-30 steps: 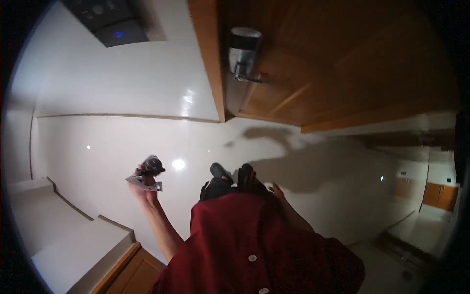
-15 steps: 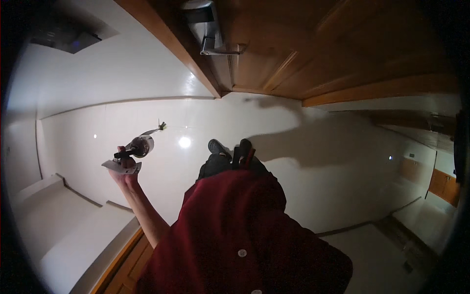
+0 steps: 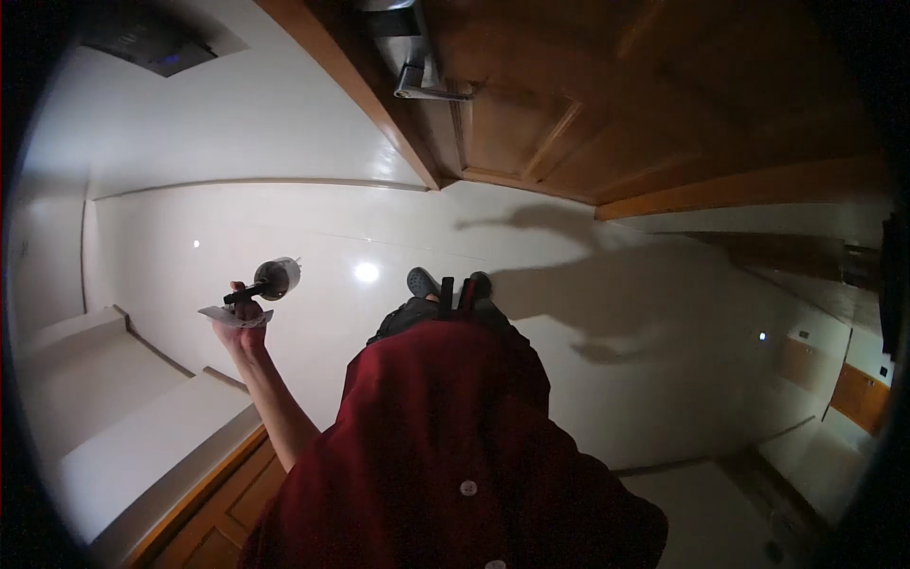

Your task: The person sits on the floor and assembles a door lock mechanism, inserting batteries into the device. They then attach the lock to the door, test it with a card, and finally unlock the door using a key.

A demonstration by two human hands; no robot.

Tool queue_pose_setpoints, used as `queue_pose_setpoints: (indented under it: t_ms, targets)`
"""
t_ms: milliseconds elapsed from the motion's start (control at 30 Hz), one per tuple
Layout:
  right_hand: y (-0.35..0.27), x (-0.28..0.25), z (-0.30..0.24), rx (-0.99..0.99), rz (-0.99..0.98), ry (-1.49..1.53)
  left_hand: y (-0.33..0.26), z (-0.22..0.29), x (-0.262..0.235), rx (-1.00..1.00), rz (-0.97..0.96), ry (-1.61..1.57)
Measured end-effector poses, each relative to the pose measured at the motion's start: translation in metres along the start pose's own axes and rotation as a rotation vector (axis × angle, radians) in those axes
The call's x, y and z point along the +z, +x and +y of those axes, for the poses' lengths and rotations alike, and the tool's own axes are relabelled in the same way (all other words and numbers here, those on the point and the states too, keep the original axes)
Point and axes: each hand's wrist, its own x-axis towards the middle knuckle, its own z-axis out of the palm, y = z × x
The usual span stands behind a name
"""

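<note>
My left hand (image 3: 245,327) reaches out to the left over the pale floor, closed around the black handle (image 3: 248,294) of a small round metal-looking pot (image 3: 278,278). The pot's opening faces up toward me and its inside looks brownish; I cannot make out what it holds. A pale, thin sheet-like piece (image 3: 237,315) lies across the fingers, below the handle. A tiny light bit pokes out at the pot's far right rim, too small to name. My right hand is out of view.
A brown wooden door (image 3: 531,123) with a metal lever handle (image 3: 431,90) stands ahead. A dark box (image 3: 147,47) is on the wall at upper left. White ledges (image 3: 156,427) are at lower left. My grey clogs (image 3: 423,282) stand on the glossy floor (image 3: 398,228).
A grey strip with a green sprig at its end, beyond the pot before, no longer shows. The view has shifted slightly. My left hand still holds the pot.
</note>
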Motion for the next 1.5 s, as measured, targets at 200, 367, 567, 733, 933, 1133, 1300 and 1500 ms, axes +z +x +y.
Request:
queue_pose_setpoints:
  t_ms: [200,367,567,733,933,1133,1300,1500]
  targets:
    - [0.005,0.01,0.004,0.04,-0.013,-0.036,0.008,0.009,-0.004,-0.127,-0.372,-0.015]
    - [-0.021,0.006,0.014,0.017,-0.018,0.016,-0.02,0.002,0.016,-0.017,-0.088,0.098]
    - [-0.093,-0.011,0.025,-0.037,-0.043,0.164,-0.024,-0.006,0.028,0.048,0.019,0.052]
    - [-0.16,-0.028,0.021,-0.073,-0.095,0.277,-0.015,-0.002,0.027,-0.041,-0.157,-0.061]
    - [-0.224,-0.051,0.009,-0.072,-0.121,0.311,-0.004,0.0,-0.001,0.198,-0.275,0.603]
    - [-0.27,-0.066,0.016,0.041,-0.12,0.317,-0.056,0.01,0.055,-0.266,-0.288,0.298]
    - [-0.313,-0.072,0.027,0.146,-0.106,0.314,-0.082,-0.001,0.088,-0.285,-0.178,0.302]
    - [-0.358,-0.077,0.031,0.268,-0.083,0.334,-0.07,0.002,0.086,-0.361,-0.155,0.298]
